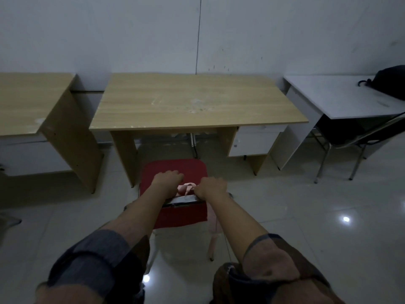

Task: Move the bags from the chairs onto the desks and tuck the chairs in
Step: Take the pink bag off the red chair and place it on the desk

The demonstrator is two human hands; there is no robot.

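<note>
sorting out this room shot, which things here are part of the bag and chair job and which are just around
Part of the job:
red chair, gripped by left hand and right hand
wooden desk
black bag on white desk
black chair

Just around:
left wooden desk
white drawer unit

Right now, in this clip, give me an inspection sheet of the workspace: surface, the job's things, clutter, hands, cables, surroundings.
Surface: middle wooden desk, top bare, scuffed with pale marks.
Job's things: red chair stands in front of that desk, not tucked in; something pink lies on its seat by the backrest, too unclear to name. Black bag already on the white desk, black chair partly under it.
Clutter: nothing seen.
Hands: left hand and right hand both grip the red chair's backrest top.
Cables: thin line down the wall, possibly a cable.
Surroundings: second wooden desk at left; glossy tiled floor.
</note>
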